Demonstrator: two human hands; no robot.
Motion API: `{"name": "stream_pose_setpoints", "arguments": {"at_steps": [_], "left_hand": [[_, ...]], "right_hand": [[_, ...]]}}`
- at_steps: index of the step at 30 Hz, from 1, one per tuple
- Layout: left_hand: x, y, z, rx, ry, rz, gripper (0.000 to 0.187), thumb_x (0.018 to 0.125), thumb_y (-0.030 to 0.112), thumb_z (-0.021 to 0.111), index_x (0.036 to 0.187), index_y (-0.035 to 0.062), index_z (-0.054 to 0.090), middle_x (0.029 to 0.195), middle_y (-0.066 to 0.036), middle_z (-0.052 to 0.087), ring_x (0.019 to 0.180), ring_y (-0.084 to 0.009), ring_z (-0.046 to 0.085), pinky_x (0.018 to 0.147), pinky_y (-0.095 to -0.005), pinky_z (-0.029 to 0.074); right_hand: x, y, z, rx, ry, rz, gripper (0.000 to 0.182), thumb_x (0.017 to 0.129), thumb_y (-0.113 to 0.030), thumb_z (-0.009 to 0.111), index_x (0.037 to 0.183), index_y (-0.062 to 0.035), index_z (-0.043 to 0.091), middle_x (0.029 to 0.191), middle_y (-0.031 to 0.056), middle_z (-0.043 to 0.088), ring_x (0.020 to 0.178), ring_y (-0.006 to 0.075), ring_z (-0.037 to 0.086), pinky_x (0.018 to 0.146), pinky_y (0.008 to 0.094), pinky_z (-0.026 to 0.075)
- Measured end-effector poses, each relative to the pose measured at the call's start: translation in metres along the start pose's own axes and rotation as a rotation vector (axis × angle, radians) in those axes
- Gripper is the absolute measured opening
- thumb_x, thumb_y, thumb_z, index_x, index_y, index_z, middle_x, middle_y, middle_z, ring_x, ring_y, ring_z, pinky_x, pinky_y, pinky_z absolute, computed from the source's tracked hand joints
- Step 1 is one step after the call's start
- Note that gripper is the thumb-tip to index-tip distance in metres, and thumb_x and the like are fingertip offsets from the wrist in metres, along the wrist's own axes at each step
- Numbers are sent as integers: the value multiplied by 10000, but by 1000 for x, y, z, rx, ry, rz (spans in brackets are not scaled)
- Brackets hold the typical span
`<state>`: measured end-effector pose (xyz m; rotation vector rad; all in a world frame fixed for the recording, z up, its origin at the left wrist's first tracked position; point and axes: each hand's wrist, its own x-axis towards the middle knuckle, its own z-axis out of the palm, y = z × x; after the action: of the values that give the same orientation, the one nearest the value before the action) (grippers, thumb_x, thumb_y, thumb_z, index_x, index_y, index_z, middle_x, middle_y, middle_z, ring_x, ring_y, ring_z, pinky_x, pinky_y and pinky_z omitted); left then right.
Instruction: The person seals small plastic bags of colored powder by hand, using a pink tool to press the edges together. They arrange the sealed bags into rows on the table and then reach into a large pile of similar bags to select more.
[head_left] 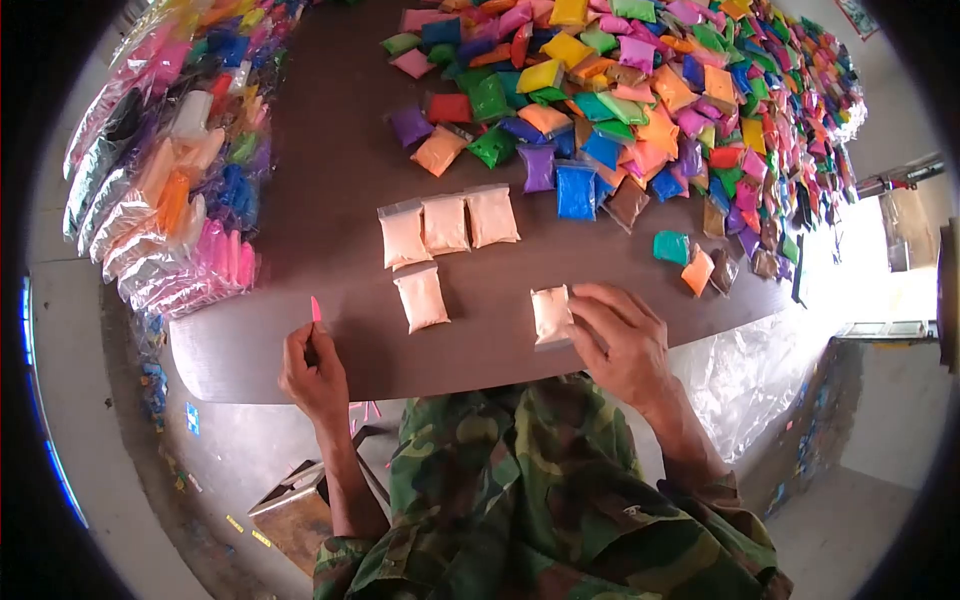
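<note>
My left hand (314, 366) is closed around a small pink pointed tool (316, 309), its tip sticking up above the fingers, near the table's front edge. With thumb and fingertips, my right hand (618, 338) grips the right side of a pale peach packet (551, 315) at the table's front. Between the hands lies another peach packet (422, 300). Just beyond it, three more peach packets form a row, the left one (403, 236), the middle one (445, 223) and the right one (493, 215), side by side.
A large heap of colourful packets (600, 110) covers the back right of the dark table (320, 180). Clear bags of coloured pieces (180, 200) are stacked at the left. A teal packet (671, 247) and an orange one (698, 271) lie right of centre. A wooden stool (295, 520) stands below.
</note>
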<state>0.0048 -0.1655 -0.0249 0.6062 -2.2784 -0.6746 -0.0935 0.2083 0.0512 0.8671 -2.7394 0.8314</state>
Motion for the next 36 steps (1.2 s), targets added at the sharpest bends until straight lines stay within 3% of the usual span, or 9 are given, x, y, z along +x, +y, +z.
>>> {"name": "stream_pose_setpoints", "arguments": {"at_steps": [4,5,13,26,29,32,36], "left_hand": [[-2,-6,4,1,23,-6,56,1019,72,750,1033,18,746,790,-85,719,655,-156,646,642,-328,529],[-3,-5,4,4,14,-12,59,1020,76,751,1032,18,746,792,-84,721,658,-155,647,643,-328,530],[-2,-2,2,8,-10,-32,140,1054,158,742,1045,18,753,807,-53,701,702,-129,613,667,-316,510],[0,-1,1,-15,-2,-7,66,1023,91,750,1016,25,751,770,-70,706,659,-150,642,642,-324,525],[0,1,1,-7,-3,-12,72,1023,93,753,1018,21,751,769,-66,703,651,-142,633,636,-321,522],[-2,-1,1,-14,-11,-32,93,1033,114,751,1028,22,754,777,-54,702,659,-131,621,639,-316,518],[-2,-5,3,-27,-15,-42,126,1053,154,742,1046,30,761,795,-37,705,687,-118,614,658,-308,516]], "right_hand": [[-6,4,13,-77,-127,-237,485,969,-273,761,1387,-37,693,1505,105,631,1366,307,626,1084,472,527],[-14,7,22,-72,-181,-209,575,990,-330,740,1452,-4,638,1578,124,578,1451,316,562,1158,494,478],[-30,-4,31,-87,-167,-114,649,983,-365,745,1502,-1,609,1625,155,531,1501,337,510,1197,525,433],[-22,-11,33,-124,-153,-106,641,961,-349,769,1469,17,633,1602,181,550,1468,387,537,1186,565,423],[-20,-7,25,89,-146,-64,616,952,-296,782,1470,1,630,1607,165,539,1487,368,519,1183,551,431],[-28,-5,20,-15,-90,-107,601,931,-262,802,1447,6,647,1600,160,542,1477,374,526,1179,556,438],[-40,5,20,-67,-173,-192,568,948,-255,767,1445,-4,657,1587,137,562,1488,326,521,1179,526,452]]}}
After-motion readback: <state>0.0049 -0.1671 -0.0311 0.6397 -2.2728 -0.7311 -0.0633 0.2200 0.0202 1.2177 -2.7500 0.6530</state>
